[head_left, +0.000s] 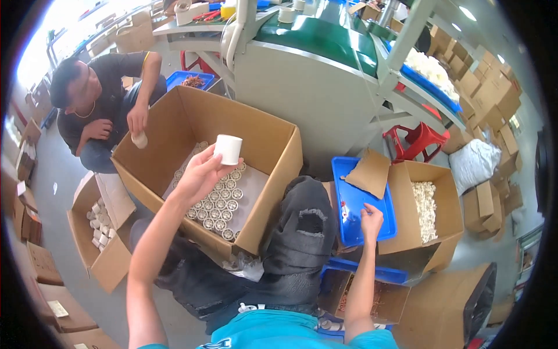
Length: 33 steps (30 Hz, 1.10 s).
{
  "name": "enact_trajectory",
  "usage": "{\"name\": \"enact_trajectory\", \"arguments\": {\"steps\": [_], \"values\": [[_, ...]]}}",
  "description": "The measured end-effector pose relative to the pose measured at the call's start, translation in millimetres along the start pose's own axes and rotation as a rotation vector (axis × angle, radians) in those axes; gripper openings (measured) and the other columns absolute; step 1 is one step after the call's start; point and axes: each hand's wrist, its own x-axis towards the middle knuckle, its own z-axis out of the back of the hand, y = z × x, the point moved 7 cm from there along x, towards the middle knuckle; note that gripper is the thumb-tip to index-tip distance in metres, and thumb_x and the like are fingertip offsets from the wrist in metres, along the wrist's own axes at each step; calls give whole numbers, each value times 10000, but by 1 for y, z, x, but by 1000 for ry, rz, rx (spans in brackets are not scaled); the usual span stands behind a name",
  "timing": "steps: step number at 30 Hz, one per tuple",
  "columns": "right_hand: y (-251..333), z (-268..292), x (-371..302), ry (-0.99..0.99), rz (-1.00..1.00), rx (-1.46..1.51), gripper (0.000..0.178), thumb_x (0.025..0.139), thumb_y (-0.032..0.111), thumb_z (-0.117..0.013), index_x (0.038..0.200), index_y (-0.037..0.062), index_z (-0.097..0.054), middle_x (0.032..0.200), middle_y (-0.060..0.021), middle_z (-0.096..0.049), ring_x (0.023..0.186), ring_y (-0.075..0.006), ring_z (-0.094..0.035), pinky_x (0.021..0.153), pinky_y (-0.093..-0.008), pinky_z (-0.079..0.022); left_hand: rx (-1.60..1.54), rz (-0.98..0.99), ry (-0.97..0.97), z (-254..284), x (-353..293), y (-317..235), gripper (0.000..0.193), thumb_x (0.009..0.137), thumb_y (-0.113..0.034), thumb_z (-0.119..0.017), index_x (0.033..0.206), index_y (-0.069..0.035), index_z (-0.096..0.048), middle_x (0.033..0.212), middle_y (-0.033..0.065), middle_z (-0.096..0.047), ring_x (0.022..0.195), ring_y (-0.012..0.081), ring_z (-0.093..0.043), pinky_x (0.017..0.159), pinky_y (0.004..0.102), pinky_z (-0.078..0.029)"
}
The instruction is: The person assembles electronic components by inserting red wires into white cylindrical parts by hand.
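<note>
My left hand (199,173) is closed on a white cylindrical cup-like part (228,149), held up over a large cardboard box (238,123). Rows of round whitish parts with patterned tops (216,210) stand on the bottom of that box, below my hand. On my right, my right hand (372,222) hovers over a shallow blue tray (349,235) with its fingers pinched together. Whatever sits between those fingertips is too small to make out. A few small red and white pieces (344,210) lie in the tray beside the hand, and a cardboard flap (368,174) rests across its far end.
A co-worker (104,96) sits at the far left, one hand holding a pale part over the large box. Open boxes hold white cylinders (101,224) at left and small cream pieces (425,210) at right. A green-topped machine (317,41) and red stool (417,141) stand beyond.
</note>
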Motion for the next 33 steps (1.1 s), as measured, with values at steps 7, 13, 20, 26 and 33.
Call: {"name": "enact_trajectory", "arguments": {"steps": [7,13,20,26,33], "values": [[22,-25,-18,282,105,-148,295,739,132,-773,1015,31,-752,933,-210,-720,873,-349,-700,803,-399,-543,-218,-109,57,-5,-28,10,443,944,-60,-602,1338,72,-445,1324,198,-552,1253,372,-537,1123,451,-418],[22,-40,-13,133,82,-192,291,739,109,-750,1020,34,-750,959,-219,-714,887,-361,-694,831,-418,-539,-140,-60,-158,25,-37,48,413,854,-66,-746,1193,12,-524,1103,103,-610,1031,262,-648,954,381,-548],[23,-80,5,302,187,-246,193,749,114,-706,902,9,-759,861,-226,-711,846,-351,-707,793,-415,-552,-34,74,-263,21,-43,65,365,845,-146,-768,1106,-32,-540,986,63,-616,840,191,-662,725,336,-567],[6,-21,21,-17,86,-34,207,727,49,-691,911,-28,-748,798,-209,-719,739,-284,-715,730,-389,-565,12,108,-264,14,-42,69,390,846,-148,-764,1134,-28,-530,980,77,-633,835,195,-667,730,345,-564],[12,37,40,6,-14,-50,280,729,-27,-745,998,-85,-696,802,-151,-708,690,-233,-699,643,-338,-548,86,68,-256,15,-46,68,488,809,-161,-798,1198,-33,-534,998,80,-647,866,175,-655,702,326,-556]]}}
